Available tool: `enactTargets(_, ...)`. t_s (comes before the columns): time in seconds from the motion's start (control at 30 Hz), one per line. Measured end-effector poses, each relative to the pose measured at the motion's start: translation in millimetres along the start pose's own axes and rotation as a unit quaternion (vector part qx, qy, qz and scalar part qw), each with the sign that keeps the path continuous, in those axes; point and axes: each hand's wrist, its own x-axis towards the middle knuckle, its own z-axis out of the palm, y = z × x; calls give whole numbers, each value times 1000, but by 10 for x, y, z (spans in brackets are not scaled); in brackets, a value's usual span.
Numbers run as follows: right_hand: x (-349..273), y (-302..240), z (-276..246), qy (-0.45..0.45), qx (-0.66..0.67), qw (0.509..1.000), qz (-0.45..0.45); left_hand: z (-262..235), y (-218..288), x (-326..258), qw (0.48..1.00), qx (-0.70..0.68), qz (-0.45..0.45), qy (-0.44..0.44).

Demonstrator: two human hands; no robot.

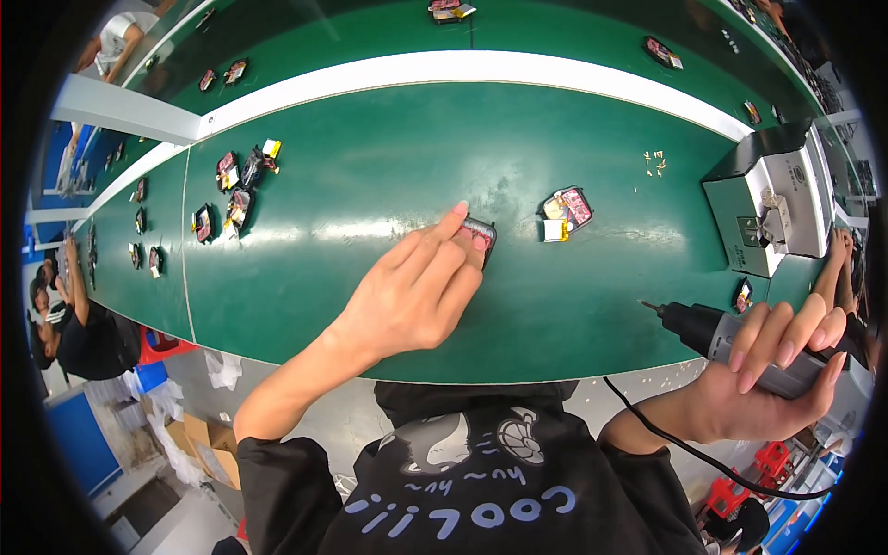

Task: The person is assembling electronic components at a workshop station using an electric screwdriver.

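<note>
My left hand [412, 287] reaches over the middle of the green table. Its fingers are closed on a small black device housing [489, 242], with a red circuit board partly hidden under the fingertips. In my right hand [772, 370] is a grey and black electric screwdriver [708, 331], held above the table's near right edge. Its thin bit points left, apart from the housing, and a black cable hangs from its back end. Right of my left hand lies another open black housing [566, 211], showing a red board and a silver-and-yellow battery.
Several open housings [238, 208] lie at the left of the green table [370, 139]. Tiny brass-coloured pieces [655, 165] lie scattered at the far right, near a black-and-white box-shaped unit [772, 203]. A white rail [444, 67] crosses behind. Other people sit at both sides.
</note>
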Motion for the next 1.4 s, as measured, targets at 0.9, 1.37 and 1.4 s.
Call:
enactTargets(0.9, -67, 111, -57, -17, 49, 998, 38, 152, 314, 72, 996, 79, 16, 25)
enactTargets(1.37, 90, 613, 445, -157, 36, 981, 105, 186, 311, 32, 997, 64, 15, 30)
enactTargets(1.4, 87, 671, 455, -163, 42, 980, 110, 188, 308, 34, 998, 62, 10, 32)
